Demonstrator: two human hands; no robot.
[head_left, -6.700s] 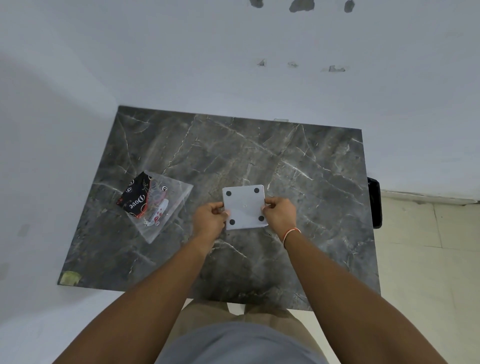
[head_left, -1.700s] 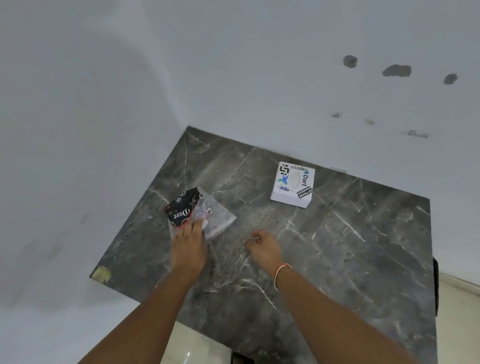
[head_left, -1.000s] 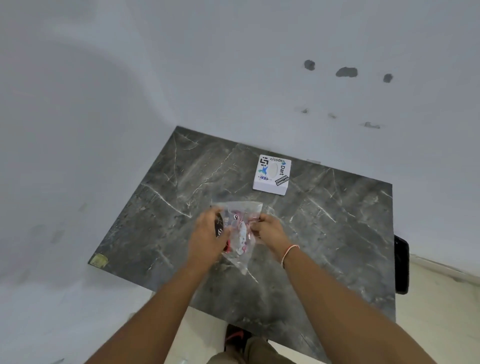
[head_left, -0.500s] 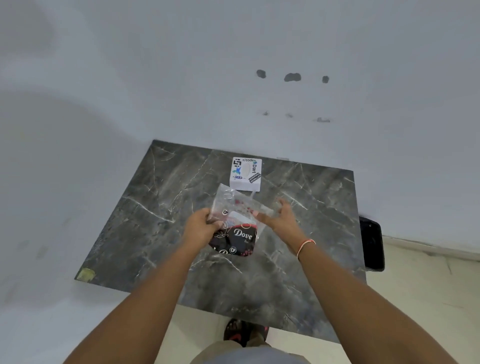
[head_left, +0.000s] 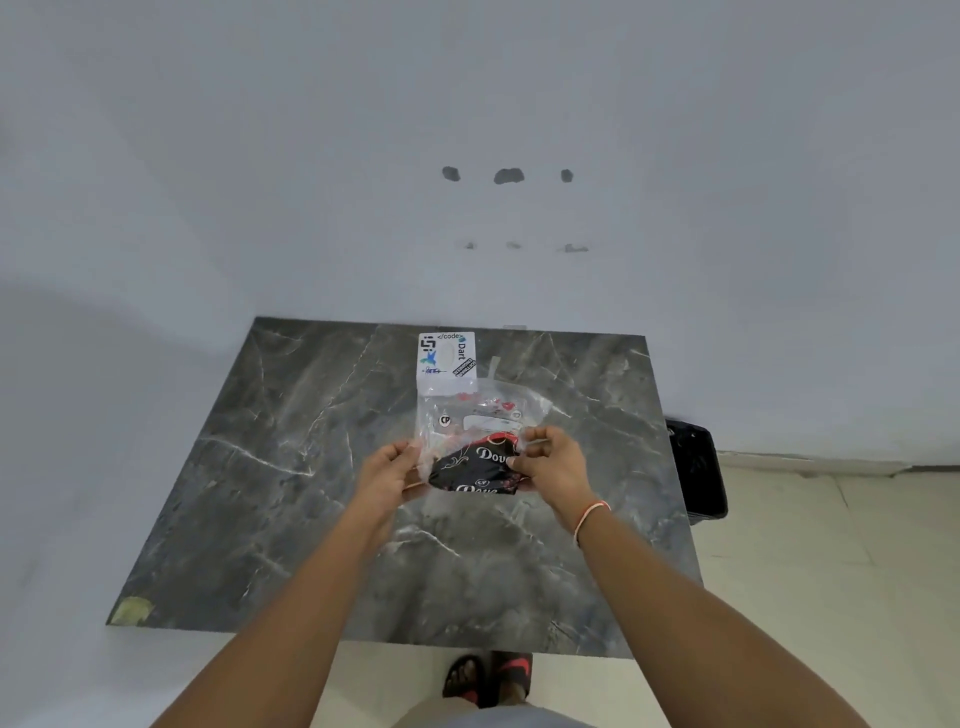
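A clear plastic bag (head_left: 470, 418) with a black "Dove" packet (head_left: 475, 470) and small red and white items inside hangs above the dark marble table (head_left: 291, 467). My left hand (head_left: 387, 470) pinches the bag's left edge. My right hand (head_left: 553, 467) pinches its right edge, fingers curled on the plastic. Behind the bag, at the table's far edge, stands a white box (head_left: 444, 358) with stickers on its top; the bag hides its near side.
The table stands against a pale wall at the back and left. A black bin (head_left: 698, 470) stands on the tiled floor off the table's right edge. A yellowish patch (head_left: 132, 609) marks the near left corner. My sandalled feet (head_left: 488, 675) show below the near edge.
I put the white box down at the far edge, then picked the bag off the table. Half a second ago my right hand was open beside it; now it pinches the right edge.
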